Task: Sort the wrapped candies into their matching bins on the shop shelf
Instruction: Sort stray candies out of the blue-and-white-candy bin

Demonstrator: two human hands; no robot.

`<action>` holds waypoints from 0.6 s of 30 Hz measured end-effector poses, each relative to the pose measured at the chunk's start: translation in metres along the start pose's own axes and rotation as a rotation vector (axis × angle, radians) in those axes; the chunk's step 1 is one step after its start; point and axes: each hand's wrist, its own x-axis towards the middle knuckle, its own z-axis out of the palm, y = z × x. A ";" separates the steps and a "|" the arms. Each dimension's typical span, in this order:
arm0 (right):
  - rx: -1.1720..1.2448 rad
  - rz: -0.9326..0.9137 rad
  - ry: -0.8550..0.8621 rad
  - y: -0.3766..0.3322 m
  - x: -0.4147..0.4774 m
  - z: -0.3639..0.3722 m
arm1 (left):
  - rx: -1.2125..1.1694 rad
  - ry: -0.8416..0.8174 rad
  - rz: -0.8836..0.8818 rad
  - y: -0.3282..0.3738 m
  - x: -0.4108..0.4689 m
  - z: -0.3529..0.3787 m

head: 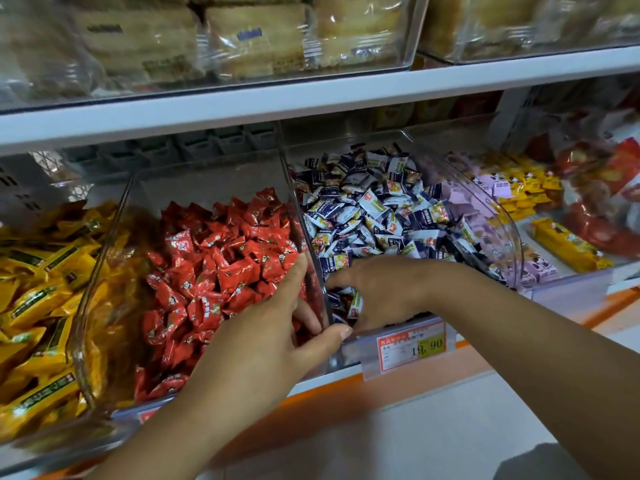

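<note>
- Yellow-wrapped candies (41,292) fill the leftmost bin and press against its clear side wall.
- Next comes the clear bin (83,341) heaped with red-wrapped candies (221,261), which reach almost to its front lip.
- The left hand (263,344) reaches into the right front corner of the red bin. Its forefinger lies straight along the clear divider wall (304,233), the other fingers bend down among the red wrappers, and the thumb crosses the wall's front corner. Whether it has a candy in its grasp cannot be told.
- Just beyond the divider, the blue-and-white candies (374,209) are piled in their own bin, highest towards the back.
- The right hand (377,292) is sunk in the front of that pile, palm down, with its fingers curled round a few blue-and-white candies; one wrapper pokes out beneath the thumb.
- A price tag (412,344) with a yellow patch hangs on the shelf edge right under the right wrist.
- Further right lie purple packets (464,202), then yellow packets (526,192), and blurred red packets (609,181) at the edge.
</note>
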 end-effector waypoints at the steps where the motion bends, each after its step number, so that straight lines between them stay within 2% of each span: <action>1: 0.020 0.003 0.003 0.000 0.001 0.001 | -0.001 0.001 0.004 -0.001 0.000 0.001; 18: 0.219 0.002 -0.081 -0.001 -0.002 0.002 | 0.013 0.003 0.004 -0.007 0.001 0.002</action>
